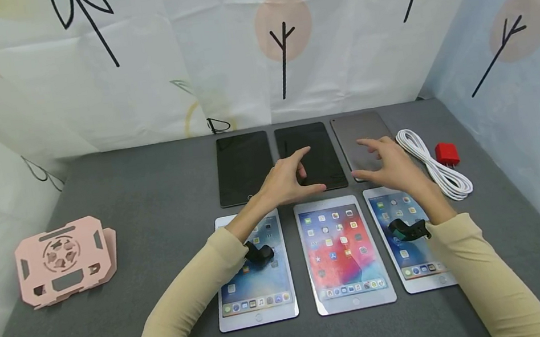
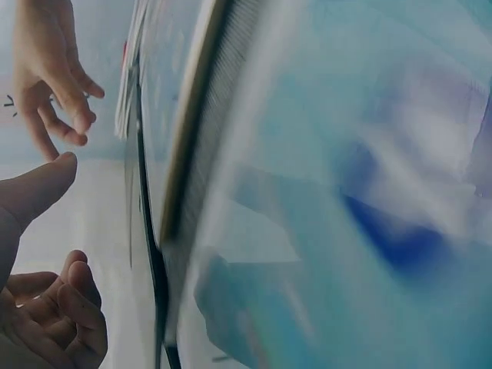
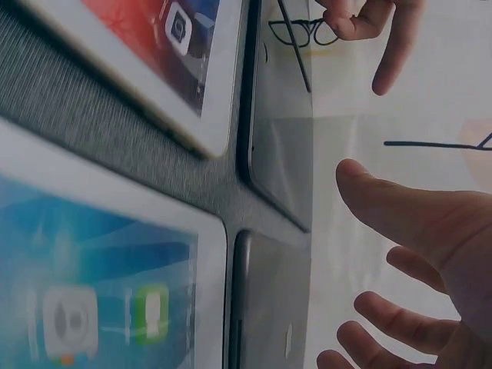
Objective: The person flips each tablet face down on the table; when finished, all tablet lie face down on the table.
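Note:
My left hand point(image 1: 284, 181) hovers over the middle black tablet point(image 1: 316, 147), thumb and index finger spread apart with nothing between them. Over the grey tablet point(image 1: 355, 128), my right hand point(image 1: 389, 166) hangs with its fingers spread and empty, thumb pointing toward the left hand. In the right wrist view the right hand's fingers stand above the tablets, touching none. Another black tablet point(image 1: 241, 167) lies at the left of the back row. In front are three white tablets with lit screens: a left one point(image 1: 258, 302), partly behind my forearm, a middle one point(image 1: 344, 250) and a right one point(image 1: 419, 254).
A coiled white cable point(image 1: 436, 168) lies right of the grey tablet, beside a red charger plug point(image 1: 447, 154). Pink stand pieces point(image 1: 62, 261) lie stacked at the left of the grey table point(image 1: 163, 183). A printed curtain point(image 1: 221, 43) closes off the back and sides.

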`<state>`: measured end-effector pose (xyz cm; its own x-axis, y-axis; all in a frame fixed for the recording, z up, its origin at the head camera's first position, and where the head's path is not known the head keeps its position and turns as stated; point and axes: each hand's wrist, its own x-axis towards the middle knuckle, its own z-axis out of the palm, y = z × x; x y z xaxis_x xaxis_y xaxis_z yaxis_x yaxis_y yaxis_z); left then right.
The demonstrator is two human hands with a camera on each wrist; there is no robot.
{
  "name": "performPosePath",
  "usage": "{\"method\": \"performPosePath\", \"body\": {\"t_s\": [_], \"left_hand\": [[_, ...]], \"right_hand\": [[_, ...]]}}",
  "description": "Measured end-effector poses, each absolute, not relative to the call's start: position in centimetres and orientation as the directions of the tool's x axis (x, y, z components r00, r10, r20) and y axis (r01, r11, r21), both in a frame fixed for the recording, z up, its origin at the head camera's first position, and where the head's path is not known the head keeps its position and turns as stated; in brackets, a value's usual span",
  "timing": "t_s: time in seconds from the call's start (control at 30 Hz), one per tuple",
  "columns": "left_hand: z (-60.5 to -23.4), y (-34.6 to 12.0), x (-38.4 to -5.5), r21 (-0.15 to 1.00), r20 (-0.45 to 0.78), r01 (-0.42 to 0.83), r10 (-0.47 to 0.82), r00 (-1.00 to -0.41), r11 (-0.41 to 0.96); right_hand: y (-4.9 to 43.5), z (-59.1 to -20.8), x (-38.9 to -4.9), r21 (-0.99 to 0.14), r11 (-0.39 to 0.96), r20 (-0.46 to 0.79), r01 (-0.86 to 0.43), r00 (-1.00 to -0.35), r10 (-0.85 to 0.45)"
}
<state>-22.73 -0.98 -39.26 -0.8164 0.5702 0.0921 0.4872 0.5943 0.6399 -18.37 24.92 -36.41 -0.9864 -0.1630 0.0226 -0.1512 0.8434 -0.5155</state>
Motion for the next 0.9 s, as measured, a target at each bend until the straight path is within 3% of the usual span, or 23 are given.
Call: {"method": "performPosePath", "body": {"t_s": [0.4, 0.9], "left_hand": [[-39.2, -4.0, -23.0, 0.582, 0.014, 0.4, 0.484, -0.875, 0.708], [-40.2, -3.9, -23.4, 0.531, -0.097, 0.348, 0.464, -0.881, 0.772]], "right_hand": [[22.4, -37.0, -18.8, -0.53, 0.833, -0.037, -0.16, -0.977, -0.211], [21.6, -38.5, -20.2, -0.457, 0.884, -0.214, -0.101, -0.952, -0.219]]}}
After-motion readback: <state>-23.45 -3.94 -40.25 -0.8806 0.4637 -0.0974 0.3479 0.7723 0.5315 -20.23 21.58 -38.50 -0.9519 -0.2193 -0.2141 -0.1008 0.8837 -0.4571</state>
